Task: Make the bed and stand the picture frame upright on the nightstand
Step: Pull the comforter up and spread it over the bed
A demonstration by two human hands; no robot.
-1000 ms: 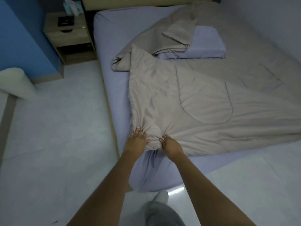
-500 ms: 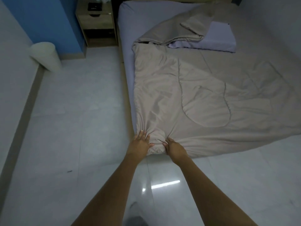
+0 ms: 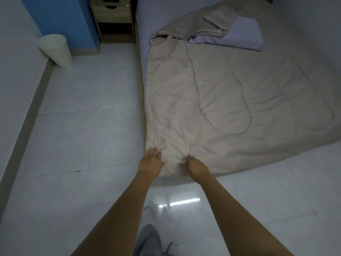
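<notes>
The right hand (image 3: 195, 164) had its grip closed on the near corner of the beige quilted comforter (image 3: 230, 100), fingers curled down into a bunched fold of the fabric, which suited a pull toward the foot of the bed. The left hand (image 3: 152, 160) lay just beside it with fingers straight and spread, pressing flat on the same corner at the bed's left edge rather than gripping, apparently to smooth the cloth and hold it square over the corner while the other hand tugged. From that corner the comforter ran up the bed (image 3: 147, 21) with its left edge roughly along the mattress side, but its far end was folded back on itself in a rumpled heap, leaving the lavender fitted sheet bare near the head. A lavender rectangular pillow (image 3: 243, 37) sat partly under that heap and askew, so the upper part of the bedding was, by my reading, not yet done. Beyond the bed's left side stood the light wooden nightstand with a drawer and open shelf (image 3: 112, 15), against the blue wall (image 3: 60, 19); a dark flat object on its top, cut off by the picture's upper edge, may have been the picture frame lying down, though I could not tell for certain. A pale cylindrical bin (image 3: 56, 48) stood on the glossy white tiled floor (image 3: 73, 126) by the wall, well apart from the bed.
</notes>
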